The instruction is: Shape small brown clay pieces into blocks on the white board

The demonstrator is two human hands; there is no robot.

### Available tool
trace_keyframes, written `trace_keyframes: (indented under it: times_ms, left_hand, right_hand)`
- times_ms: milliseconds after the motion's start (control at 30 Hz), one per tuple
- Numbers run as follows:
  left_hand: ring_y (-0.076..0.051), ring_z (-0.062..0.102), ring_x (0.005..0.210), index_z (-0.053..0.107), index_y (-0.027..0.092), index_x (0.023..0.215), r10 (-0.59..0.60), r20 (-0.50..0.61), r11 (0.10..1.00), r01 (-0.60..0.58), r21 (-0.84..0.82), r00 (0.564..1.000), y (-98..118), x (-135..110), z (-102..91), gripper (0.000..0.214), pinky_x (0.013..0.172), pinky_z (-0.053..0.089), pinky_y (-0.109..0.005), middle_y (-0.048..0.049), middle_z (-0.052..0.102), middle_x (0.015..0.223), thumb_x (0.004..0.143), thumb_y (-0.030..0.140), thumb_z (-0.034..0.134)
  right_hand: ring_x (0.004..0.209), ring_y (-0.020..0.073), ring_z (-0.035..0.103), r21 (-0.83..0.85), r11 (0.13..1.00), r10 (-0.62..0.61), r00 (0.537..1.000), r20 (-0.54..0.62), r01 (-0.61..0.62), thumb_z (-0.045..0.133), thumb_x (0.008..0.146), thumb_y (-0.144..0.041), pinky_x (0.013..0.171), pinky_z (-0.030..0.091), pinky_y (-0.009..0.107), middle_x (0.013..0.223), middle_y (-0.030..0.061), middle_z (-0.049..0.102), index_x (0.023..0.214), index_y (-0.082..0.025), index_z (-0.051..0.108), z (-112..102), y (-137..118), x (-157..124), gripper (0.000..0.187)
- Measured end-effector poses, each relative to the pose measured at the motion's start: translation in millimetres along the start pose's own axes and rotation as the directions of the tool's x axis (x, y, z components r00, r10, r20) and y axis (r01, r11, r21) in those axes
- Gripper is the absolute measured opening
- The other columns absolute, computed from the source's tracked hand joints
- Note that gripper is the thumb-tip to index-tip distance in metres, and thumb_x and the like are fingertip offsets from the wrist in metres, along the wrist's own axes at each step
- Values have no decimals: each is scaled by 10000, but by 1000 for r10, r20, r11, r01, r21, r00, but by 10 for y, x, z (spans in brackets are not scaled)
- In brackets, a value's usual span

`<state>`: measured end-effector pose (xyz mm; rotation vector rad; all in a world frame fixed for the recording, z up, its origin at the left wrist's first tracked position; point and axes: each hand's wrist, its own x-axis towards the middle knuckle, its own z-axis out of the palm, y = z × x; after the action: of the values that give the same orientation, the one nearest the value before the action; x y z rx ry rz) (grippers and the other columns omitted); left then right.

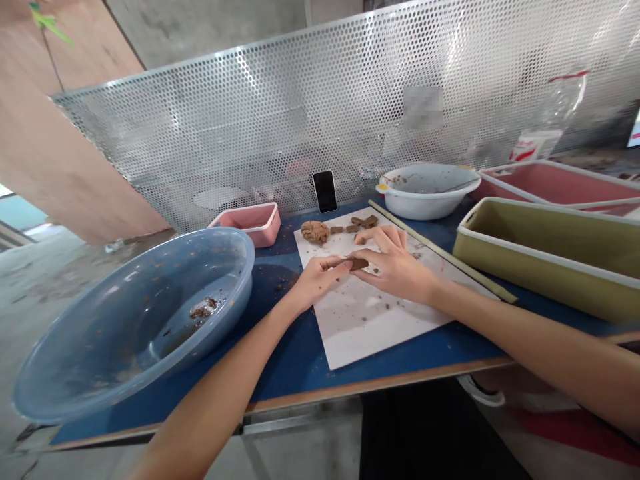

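Both hands meet over a white board (345,333) dotted with brown crumbs. Between the fingertips is a small brown clay piece (359,264). My left hand (320,280) pinches its left end, and my right hand (395,263) grips it from the right with thumb and fingers. Behind them on the board lies a rough lump of brown clay (315,232). To its right sit several small shaped clay pieces (364,222), one of them close to my right fingers. The underside of the held piece is hidden.
A large blue basin (125,347) stands left, a small pink tub (263,227) behind it. A phone (325,191) leans on the perforated metal screen (260,120). Right are a long stick (440,250), a white basin (425,200), an olive trough (540,260) and a pink trough (565,183).
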<state>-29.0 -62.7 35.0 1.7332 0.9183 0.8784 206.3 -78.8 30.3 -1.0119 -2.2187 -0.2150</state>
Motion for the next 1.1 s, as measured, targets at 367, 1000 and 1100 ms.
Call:
trace_keyframes:
  times_ms: [367, 1000, 1100]
  left_hand:
    - [-177, 584, 798, 847, 162, 892, 33, 1, 997, -33, 63, 999, 53, 6, -26, 544, 731, 416, -292, -43, 707, 828, 942, 698, 776]
    - [-183, 625, 800, 865, 140, 968, 49, -45, 996, -46, 73, 998, -50, 27, -83, 553, 723, 453, -294, -72, 763, 913, 879, 686, 865]
    - [-187, 629, 814, 872, 146, 975, 51, -67, 996, -46, 72, 996, -34, 21, -79, 509, 738, 453, -299, -73, 770, 923, 889, 647, 869]
  right_hand:
    - [1354, 411, 557, 202, 969, 143, 989, 24, -145, 692, 1068, -561, 1191, 404, 721, 1369, 122, 644, 1057, -313, 841, -51, 144, 16, 289]
    - [1298, 352, 642, 426, 866, 278, 960, 28, -263, 736, 1024, -545, 1187, 504, 634, 1302, 114, 704, 1006, -271, 818, 138, 217, 0, 286]
    - [1268, 347, 658, 426, 860, 280, 958, 66, -281, 682, 1058, -568, 1196, 494, 629, 1273, 108, 720, 979, -273, 819, 104, 219, 13, 334]
